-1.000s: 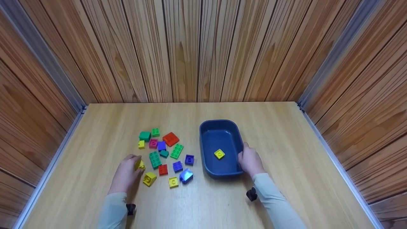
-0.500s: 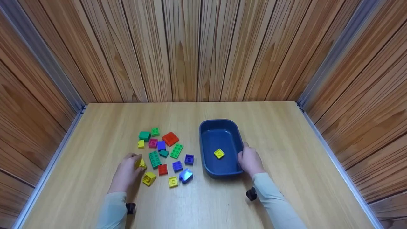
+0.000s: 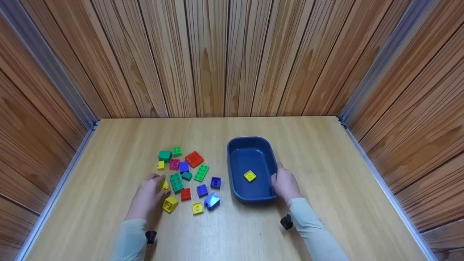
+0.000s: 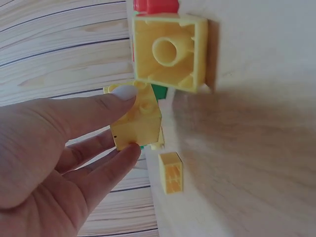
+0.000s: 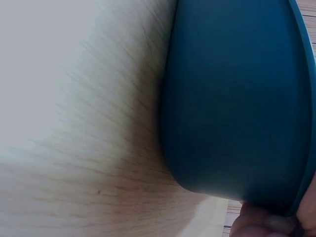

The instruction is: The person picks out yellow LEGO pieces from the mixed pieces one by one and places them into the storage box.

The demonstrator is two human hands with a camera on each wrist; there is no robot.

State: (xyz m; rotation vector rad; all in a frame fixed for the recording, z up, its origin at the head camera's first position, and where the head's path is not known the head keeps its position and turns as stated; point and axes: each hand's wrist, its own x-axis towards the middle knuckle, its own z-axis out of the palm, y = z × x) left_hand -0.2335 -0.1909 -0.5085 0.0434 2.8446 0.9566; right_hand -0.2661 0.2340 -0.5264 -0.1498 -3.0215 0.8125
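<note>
Left hand [image 3: 145, 197] pinches yellow brick [image 4: 140, 129]

Lower left of the head view, the brick sits between thumb and fingertips, thumb against its studded face. Right of centre, the right hand [image 3: 286, 184] grips the right rim of a blue tray [image 3: 252, 157].

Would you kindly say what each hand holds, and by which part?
The left hand pinches a yellow brick, thumb on its studded face; the right hand grips the blue tray by its right rim.
</note>
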